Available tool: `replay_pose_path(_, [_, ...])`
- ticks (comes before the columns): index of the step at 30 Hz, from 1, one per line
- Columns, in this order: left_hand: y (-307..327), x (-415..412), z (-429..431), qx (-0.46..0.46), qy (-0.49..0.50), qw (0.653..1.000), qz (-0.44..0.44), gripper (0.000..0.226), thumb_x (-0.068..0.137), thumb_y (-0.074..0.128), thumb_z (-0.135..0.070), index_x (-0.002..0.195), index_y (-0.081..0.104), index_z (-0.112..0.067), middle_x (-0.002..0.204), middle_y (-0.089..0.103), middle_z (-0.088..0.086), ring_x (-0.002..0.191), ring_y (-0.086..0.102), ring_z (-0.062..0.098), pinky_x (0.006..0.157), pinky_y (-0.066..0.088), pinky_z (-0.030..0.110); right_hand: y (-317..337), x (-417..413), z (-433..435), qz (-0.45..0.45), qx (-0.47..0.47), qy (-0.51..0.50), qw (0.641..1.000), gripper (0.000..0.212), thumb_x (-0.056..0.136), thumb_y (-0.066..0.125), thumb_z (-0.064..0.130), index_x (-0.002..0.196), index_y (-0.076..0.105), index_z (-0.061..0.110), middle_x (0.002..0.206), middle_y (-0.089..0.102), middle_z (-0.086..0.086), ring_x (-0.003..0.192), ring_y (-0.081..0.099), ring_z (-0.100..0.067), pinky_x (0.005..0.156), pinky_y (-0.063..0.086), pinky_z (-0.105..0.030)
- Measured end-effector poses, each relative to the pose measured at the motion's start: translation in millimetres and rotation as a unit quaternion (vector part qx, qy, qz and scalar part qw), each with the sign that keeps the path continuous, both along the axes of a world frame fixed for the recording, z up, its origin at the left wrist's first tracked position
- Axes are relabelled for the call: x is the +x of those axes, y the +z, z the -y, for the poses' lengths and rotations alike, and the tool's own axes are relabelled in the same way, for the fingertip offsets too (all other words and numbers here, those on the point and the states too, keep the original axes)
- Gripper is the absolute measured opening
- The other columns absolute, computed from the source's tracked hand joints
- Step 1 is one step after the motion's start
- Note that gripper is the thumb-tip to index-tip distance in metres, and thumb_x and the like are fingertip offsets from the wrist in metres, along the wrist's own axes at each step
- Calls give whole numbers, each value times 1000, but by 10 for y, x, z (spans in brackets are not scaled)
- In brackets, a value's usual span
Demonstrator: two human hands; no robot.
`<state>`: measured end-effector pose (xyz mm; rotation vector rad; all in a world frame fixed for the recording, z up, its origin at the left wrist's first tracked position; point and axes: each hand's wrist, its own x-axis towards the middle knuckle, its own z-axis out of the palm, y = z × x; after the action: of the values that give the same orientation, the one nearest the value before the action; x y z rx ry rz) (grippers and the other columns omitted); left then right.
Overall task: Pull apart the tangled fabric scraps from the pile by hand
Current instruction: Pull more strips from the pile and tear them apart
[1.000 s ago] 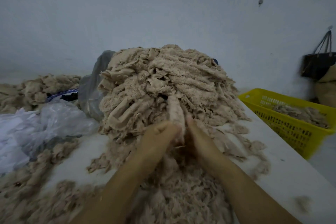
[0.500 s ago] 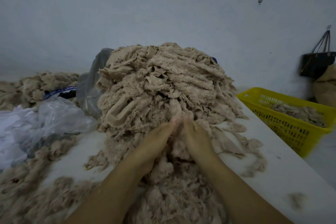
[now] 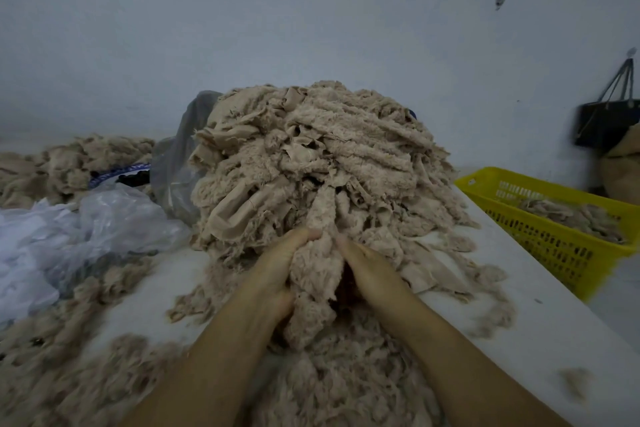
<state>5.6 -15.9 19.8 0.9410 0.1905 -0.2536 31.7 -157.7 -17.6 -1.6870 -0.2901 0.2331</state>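
Observation:
A tall pile of beige tangled fabric scraps [image 3: 311, 156] stands on the white table [image 3: 540, 329] against the wall. At its near foot, a fluffy beige clump of scraps [image 3: 317, 274] hangs between my two hands, still joined to the pile by a strip running upward. My left hand [image 3: 277, 270] grips the clump's left side with curled fingers. My right hand [image 3: 367, 267] holds its right side, fingers dug into the fabric and partly hidden. Loose pulled fluff [image 3: 346, 388] lies heaped below my wrists.
A yellow slotted basket [image 3: 561, 246] with some scraps sits at the table's right edge. Crumpled clear plastic bags [image 3: 90, 229] lie at left, with more beige scraps [image 3: 69, 159] behind them. A dark bag [image 3: 609, 121] hangs on the wall at right.
My hands went from pressing into the pile's foot to gripping a larger clump and drawing it down toward me. The view shifted slightly.

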Motion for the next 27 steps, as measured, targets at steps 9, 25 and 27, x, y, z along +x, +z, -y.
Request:
replay_pose_path(9, [-59,-52,200,158,-28,983,93,26,72,82,-30,82,65,-13,82,71,10,68,66,16,62,55,25,181,23,79,-210,325,-39,921,39,103,48,30,125,63,2,117,70,-19,111,67,-28,93,53,-36])
replay_pose_path(25, [-24,71,-220,-176,76,977,90,21,88,65,-21,96,79,-7,97,76,10,84,75,22,67,62,36,239,-32,208,-38,197,-85,976,57,79,44,75,107,63,29,105,74,6,95,71,-9,84,53,-29])
replay_pose_path(27, [3,56,-175,-164,72,980,81,34,85,68,-27,112,73,-6,112,73,16,96,74,29,73,62,42,232,-152,78,19,72,17,997,57,72,46,85,106,65,43,102,72,21,95,68,3,84,52,-24])
